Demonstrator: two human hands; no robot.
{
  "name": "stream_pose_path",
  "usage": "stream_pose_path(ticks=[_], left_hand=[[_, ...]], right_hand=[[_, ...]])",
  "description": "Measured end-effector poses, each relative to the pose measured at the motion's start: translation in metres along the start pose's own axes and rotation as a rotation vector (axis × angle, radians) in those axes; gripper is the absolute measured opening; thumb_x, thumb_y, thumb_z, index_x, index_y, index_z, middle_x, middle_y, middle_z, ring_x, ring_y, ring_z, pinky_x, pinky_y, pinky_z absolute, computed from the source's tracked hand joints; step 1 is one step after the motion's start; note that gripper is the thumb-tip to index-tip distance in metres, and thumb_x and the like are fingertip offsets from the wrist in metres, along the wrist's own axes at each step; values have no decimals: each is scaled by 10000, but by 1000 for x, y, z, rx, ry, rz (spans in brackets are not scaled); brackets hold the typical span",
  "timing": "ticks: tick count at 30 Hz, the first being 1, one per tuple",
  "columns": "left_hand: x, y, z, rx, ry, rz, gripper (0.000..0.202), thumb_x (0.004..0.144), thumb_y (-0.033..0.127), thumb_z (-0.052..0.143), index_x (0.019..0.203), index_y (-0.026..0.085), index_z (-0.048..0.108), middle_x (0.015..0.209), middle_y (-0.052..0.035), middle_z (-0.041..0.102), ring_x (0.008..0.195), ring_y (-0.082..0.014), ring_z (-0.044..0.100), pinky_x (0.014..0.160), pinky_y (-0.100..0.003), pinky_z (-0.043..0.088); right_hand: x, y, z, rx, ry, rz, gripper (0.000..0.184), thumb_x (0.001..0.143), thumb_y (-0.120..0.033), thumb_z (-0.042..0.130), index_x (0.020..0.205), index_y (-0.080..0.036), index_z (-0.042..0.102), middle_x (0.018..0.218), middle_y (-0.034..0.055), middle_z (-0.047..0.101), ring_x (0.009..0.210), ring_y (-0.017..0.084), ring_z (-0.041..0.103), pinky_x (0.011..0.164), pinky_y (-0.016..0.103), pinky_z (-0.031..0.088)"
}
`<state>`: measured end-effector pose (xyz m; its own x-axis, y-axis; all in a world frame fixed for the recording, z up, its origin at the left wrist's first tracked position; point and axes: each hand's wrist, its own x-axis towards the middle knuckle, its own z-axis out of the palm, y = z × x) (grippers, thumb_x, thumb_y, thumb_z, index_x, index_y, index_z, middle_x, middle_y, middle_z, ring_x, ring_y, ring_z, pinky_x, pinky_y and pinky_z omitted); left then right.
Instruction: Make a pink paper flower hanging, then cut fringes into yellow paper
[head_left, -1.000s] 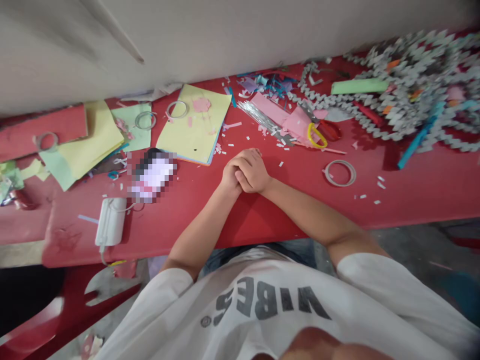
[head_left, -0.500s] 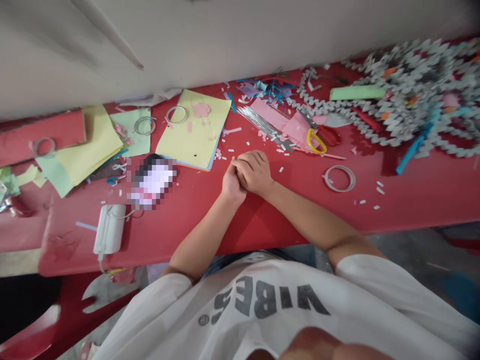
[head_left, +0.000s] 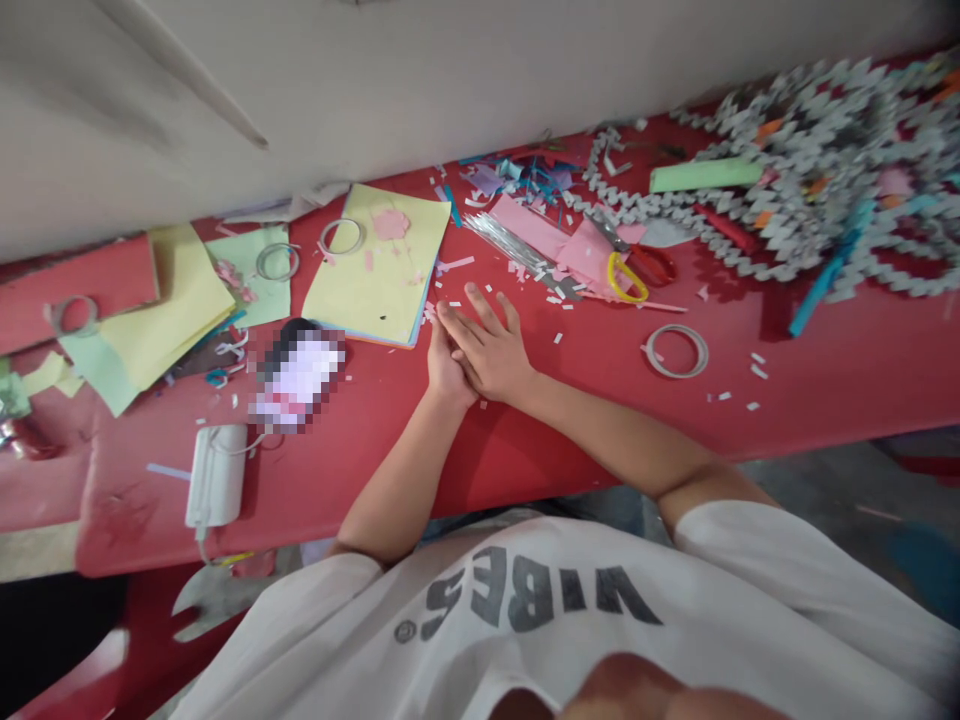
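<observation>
Mid-frame, the right hand (head_left: 493,350), fingers (head_left: 484,310) spread, is partly hiding the left hand (head_left: 447,376), whose grip cannot be told, near one yellow-topped paper stack (head_left: 375,290) at upper left, four rings (head_left: 705,352) lying around, garlands (head_left: 847,130) running off right.

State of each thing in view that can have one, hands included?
Left hand: partly covered by right.
Right hand: open, laid across the left.
Phone: screen bright, pixelated.
White power bank: cable plugged in.
Scissors: lying, blade opening unclear.
Central yellow paper: stacked flat.
Grey garland: heaped.
</observation>
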<state>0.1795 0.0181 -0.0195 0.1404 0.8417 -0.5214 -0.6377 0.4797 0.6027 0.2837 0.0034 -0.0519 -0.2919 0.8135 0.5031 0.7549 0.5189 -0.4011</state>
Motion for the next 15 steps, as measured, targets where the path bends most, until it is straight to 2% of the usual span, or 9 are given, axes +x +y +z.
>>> stream_pose_path(ticks=[3, 5, 7, 10, 12, 15], left_hand=[[9, -5, -4, -92, -59, -7, 547, 1166, 666, 414, 1094, 251, 763, 1160, -73, 832, 1499, -257, 668, 1165, -350, 613], [14, -7, -6, -106, -47, -29, 448, 1175, 546, 458, 1078, 240, 770, 1127, -72, 834, 1482, -251, 682, 1188, -356, 599], [17, -7, -5, -115, -10, -17, 387, 1170, 448, 479, 1036, 226, 767, 1083, -62, 831, 1420, -238, 722, 1190, -342, 589], [19, -3, -3, -113, -22, 8, 386, 1169, 380, 470, 998, 203, 768, 1033, -62, 825, 1334, -219, 762, 1172, -315, 586], [21, 0, -2, -102, -40, -3, 387, 1169, 334, 464, 972, 194, 766, 967, -62, 811, 1283, -200, 780, 1136, -281, 592], [23, 4, -2, -82, -81, -41, 392, 1163, 296, 452, 937, 188, 754, 860, -63, 765, 1229, -201, 798, 1080, -268, 611]], right_hand=[[-1, 1, -4, 28, -44, -16, 859, 1124, -786, 112, 1830, -330, 289, 1878, 34, 367, 1801, 410, 166, 1449, 693, 138], [-3, 2, -5, 54, -101, -15, 913, 1106, -811, 92, 1821, -292, 322, 1908, 46, 285, 1808, 405, 124, 1444, 668, 164], [-4, 4, -4, 94, -134, -24, 986, 1096, -825, 76, 1817, -199, 322, 1914, 112, 242, 1809, 401, 120, 1432, 658, 204], [-4, 9, 2, 159, -115, -86, 1079, 1093, -835, 84, 1794, -44, 304, 1889, 243, 237, 1800, 407, 165, 1388, 659, 294], [-5, 11, 5, 162, -88, -97, 1016, 1129, -774, 147, 1773, -9, 329, 1876, 275, 250, 1794, 410, 192, 1359, 667, 328], [-5, 11, 1, 141, -83, -58, 832, 1169, -622, 233, 1768, -62, 372, 1877, 235, 282, 1788, 391, 224, 1359, 682, 306]])
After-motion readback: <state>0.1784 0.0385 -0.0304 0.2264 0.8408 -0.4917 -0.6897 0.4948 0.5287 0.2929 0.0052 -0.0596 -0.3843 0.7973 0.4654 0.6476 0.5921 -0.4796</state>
